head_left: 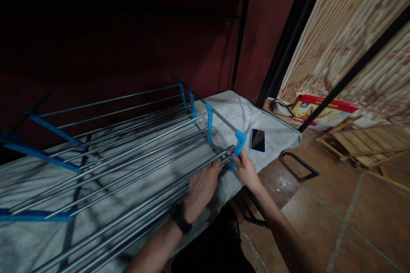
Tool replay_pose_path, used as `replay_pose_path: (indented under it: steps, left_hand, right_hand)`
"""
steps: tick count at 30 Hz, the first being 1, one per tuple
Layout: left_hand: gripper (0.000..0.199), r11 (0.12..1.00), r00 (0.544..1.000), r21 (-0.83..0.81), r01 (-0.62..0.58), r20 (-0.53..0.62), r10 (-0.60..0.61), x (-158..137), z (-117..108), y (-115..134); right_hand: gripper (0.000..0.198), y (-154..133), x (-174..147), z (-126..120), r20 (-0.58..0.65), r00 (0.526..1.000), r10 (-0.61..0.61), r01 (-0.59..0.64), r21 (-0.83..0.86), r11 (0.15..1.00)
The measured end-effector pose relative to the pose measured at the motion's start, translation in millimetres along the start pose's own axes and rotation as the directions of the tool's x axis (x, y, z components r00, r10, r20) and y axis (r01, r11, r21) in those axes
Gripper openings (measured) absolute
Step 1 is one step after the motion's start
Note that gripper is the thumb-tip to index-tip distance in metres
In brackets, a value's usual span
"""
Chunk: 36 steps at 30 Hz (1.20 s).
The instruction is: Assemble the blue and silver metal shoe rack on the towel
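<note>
A drying rack [144, 140] of grey metal rods with blue plastic brackets lies on a grey blanket. Near the front right end, my left hand [203, 183], with a dark watch on its wrist, is closed around a metal rod [179, 179]. Just to its right, my right hand [246, 171] pinches the lower part of a blue corner bracket [239, 141], close to the rod ends. My fingers partly hide where rods and bracket meet. At the left, the rods' other ends lie near more blue brackets [60, 158], some with ends sticking out free.
A phone [258, 140] lies on the blanket [233, 102] right of the rack. Dark metal bed posts [285, 47] frame the bed. On the tiled floor [336, 204] are a folded wooden item [374, 143] and a red-and-yellow box [320, 111].
</note>
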<state>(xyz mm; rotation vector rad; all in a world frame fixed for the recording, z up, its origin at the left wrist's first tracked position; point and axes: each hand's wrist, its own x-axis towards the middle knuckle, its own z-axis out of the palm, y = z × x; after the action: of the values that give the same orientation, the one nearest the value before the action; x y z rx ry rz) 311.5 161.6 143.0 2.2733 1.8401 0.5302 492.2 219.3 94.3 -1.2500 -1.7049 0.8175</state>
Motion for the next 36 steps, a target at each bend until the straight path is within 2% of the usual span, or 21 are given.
replay_pose_path:
  steps: [7,20,36]
  left_hand:
    - [0.034,0.995,0.994,0.088,0.041,0.098,-0.05,0,-14,14]
    - [0.036,0.987,0.997,0.163,0.013,0.075,-0.026,3,-21,14]
    - [0.039,0.981,0.99,0.191,0.021,0.133,-0.048,0,-17,16]
  right_hand:
    - [0.026,5,-1,4,-0.061,0.996,-0.064,0.068,0.061,0.996]
    - [0.026,14,1,4,-0.043,0.994,-0.102,0.105,0.066,0.992]
    - [0.027,10,-1,5,-0.042,0.993,-0.11,0.112,0.035,0.993]
